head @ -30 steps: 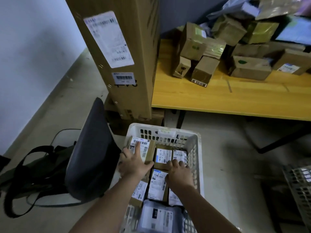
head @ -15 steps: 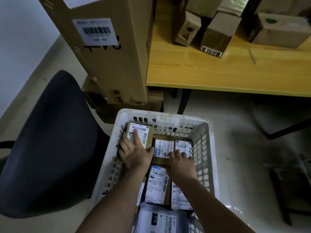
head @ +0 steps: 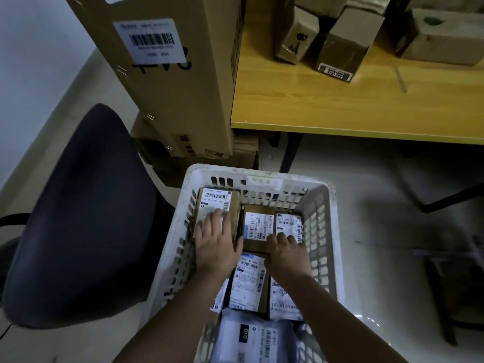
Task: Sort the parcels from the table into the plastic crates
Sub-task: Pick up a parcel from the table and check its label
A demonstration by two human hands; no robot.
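Where parcels crowd: wooden table (head: pixel 340 106), pale floor (head: pixel 379 218).

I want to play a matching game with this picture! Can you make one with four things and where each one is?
Things:
1. white crate
2. left hand
3. dark chair
4. small brown boxes

Places:
A. on the yellow table
B. left of the crate
C. on the floor, below the table's edge
D. flat on a labelled parcel in the crate

Pairs: 1-C, 2-D, 3-B, 4-A
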